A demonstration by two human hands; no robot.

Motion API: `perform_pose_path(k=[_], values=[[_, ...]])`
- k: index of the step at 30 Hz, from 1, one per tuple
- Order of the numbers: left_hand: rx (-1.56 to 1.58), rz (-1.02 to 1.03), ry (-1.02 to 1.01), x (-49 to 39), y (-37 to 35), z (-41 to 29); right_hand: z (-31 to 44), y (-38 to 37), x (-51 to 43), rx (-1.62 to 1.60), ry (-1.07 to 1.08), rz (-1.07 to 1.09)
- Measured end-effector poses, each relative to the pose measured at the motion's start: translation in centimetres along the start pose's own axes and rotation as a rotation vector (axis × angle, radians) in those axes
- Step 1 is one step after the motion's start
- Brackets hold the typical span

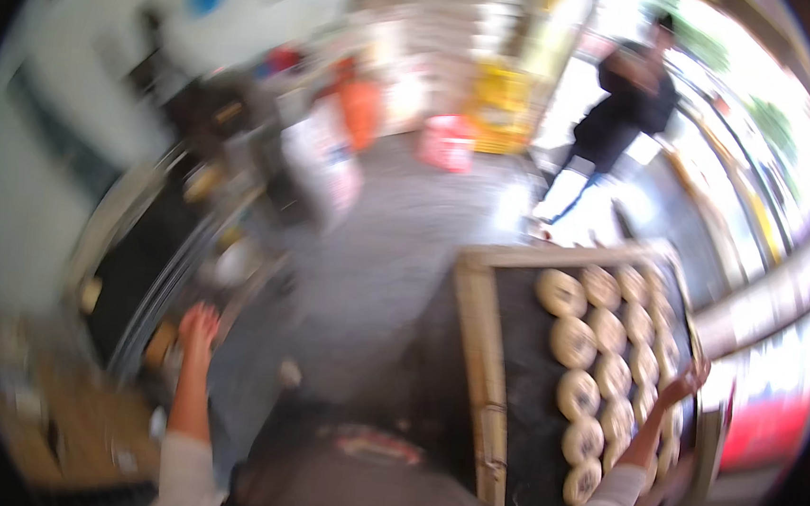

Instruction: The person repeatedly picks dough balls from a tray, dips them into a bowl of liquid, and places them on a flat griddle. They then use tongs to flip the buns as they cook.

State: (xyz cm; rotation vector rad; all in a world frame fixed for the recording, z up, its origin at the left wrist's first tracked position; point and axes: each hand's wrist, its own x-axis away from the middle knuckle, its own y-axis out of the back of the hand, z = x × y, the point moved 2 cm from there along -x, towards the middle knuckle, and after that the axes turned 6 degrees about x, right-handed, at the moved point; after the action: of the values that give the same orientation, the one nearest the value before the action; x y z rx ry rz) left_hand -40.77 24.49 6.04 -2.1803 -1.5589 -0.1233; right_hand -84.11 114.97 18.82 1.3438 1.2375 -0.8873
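Observation:
My left hand point(199, 326) is held out over the left side, apart from the long dark trough-like unit point(151, 254) near it. It looks empty, with the fingers blurred but spread. On the right, my right hand point(687, 381) reaches across a wood-rimmed tray point(481, 345) with a dark surface. That hand is at the tray's right rim; blur hides whether its fingers grip the rim. Several round, pale dough pieces or flatbreads point(573, 342) with darker marked centres lie in rows on the tray. My right forearm passes over some of them and hides parts.
A person in dark clothes point(624, 99) stands beyond the tray, near the bright opening. Yellow crates point(500, 107), a pink container point(448, 142) and an orange object point(358, 110) stand at the back. A whitish sack point(323, 161) is left of the grey floor point(401, 217). A brown surface point(77, 427) lies lower left.

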Motion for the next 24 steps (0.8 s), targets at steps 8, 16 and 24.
perform_pose_path(k=[8, 16, 24], values=[[0.418, -0.757, -0.189, -14.8, 28.0, -10.1, 43.0, -13.4, -7.3, -0.869, -0.129, 0.504], [-0.126, -0.867, -0.038, -28.1, 44.0, -17.8, 67.4, -8.4, -9.2, -0.642, 0.578, 0.827], [0.081, -0.525, -0.419, -34.7, 48.6, -21.4, 75.9, -10.6, -8.9, -0.785, 0.482, 1.143]])
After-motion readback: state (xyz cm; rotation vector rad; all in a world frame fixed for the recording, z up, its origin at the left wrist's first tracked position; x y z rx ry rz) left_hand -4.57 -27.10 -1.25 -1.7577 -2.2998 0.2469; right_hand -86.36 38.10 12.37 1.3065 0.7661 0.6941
